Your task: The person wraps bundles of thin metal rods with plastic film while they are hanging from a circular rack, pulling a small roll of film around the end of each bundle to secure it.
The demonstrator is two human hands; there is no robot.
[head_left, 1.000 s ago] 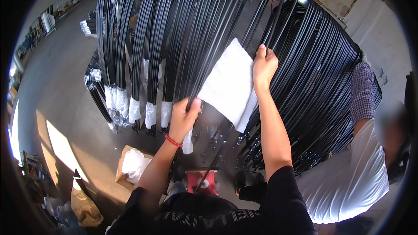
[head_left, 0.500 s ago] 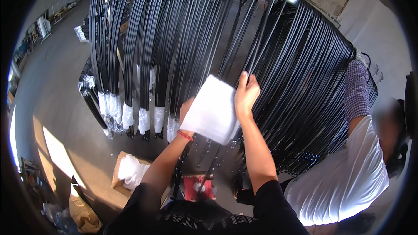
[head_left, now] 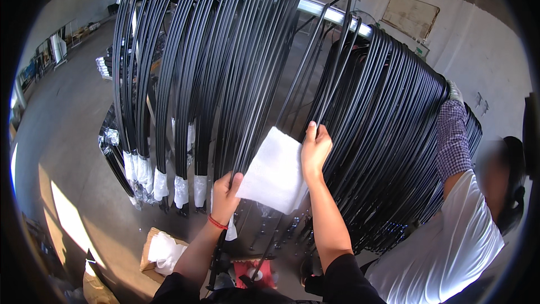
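A white foam sheet or flat bag (head_left: 273, 171) hangs in front of my chest. My right hand (head_left: 316, 151) is closed at its right edge, thumb up, with black tubes just above the fingers. My left hand (head_left: 226, 196) is closed around the lower part of a bundle of black bent tubes (head_left: 247, 90). Its thumb is by the sheet's left corner, and its fingertips are partly hidden. Below this hand hangs a white wrapped end (head_left: 231, 229). Farther left, several tube bundles have ends in white sleeves (head_left: 180, 191).
A pale rail (head_left: 320, 12) carries the tubes, densely hung at right (head_left: 388, 124). A co-worker in a white shirt (head_left: 444, 242) reaches to the rail's right end. A cardboard box (head_left: 151, 267) with white material (head_left: 166, 252) and a red object (head_left: 261, 273) are low down.
The view has tilted up, so everything sits lower. My left hand has come out from behind the sheet to its left side. The sheet stays with my right hand.
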